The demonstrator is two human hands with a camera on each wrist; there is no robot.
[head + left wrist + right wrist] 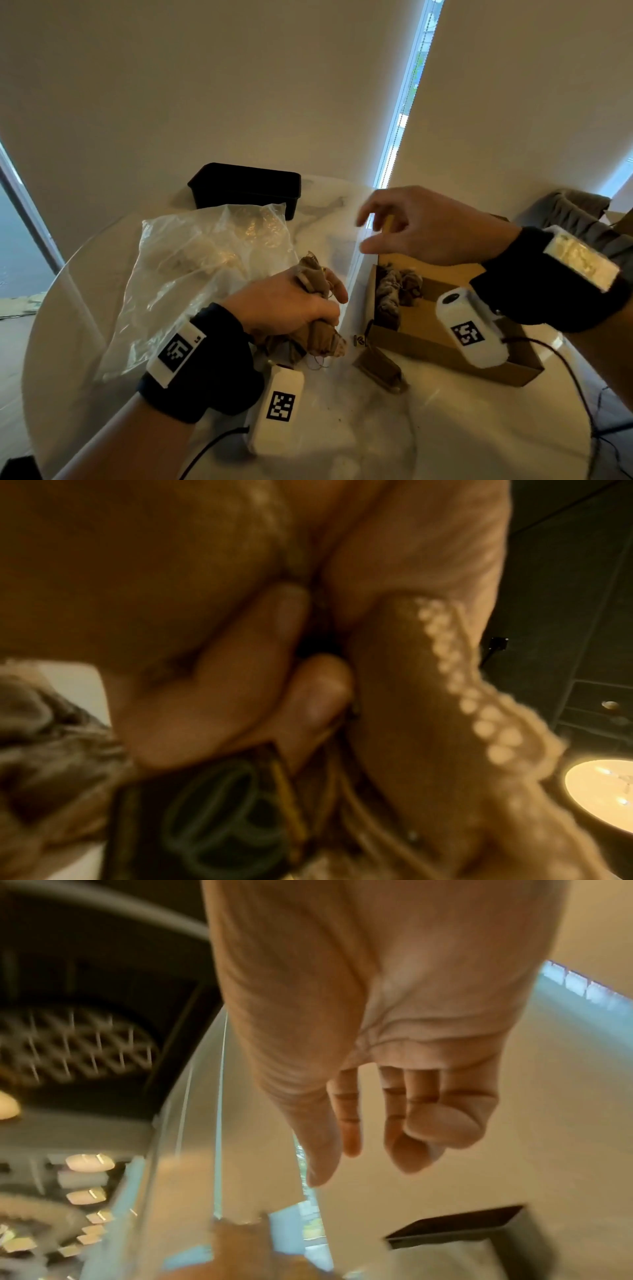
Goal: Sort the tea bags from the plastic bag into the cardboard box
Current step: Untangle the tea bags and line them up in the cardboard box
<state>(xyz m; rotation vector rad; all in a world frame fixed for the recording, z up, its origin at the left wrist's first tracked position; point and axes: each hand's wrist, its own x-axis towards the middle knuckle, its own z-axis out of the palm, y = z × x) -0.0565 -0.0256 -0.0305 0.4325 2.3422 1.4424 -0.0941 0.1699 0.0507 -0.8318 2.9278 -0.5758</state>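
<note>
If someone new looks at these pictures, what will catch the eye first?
First, the left hand, near the middle of the table, gripping a bundle of brown tea bags. Next, the empty right hand hovers over the open cardboard box to the right. The crumpled plastic bag lies left.

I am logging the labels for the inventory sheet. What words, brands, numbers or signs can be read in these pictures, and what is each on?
No plain word or number can be read.
Left wristband tag: a black and white square code; small letters beside it, too small to read.
Left wrist camera: a square code, no words.
Right wrist camera: a square code, no words.
Dark tea bag tag: a green curved emblem, blurred, no readable letters.
Small tag on the table: a mark too small to read.
</note>
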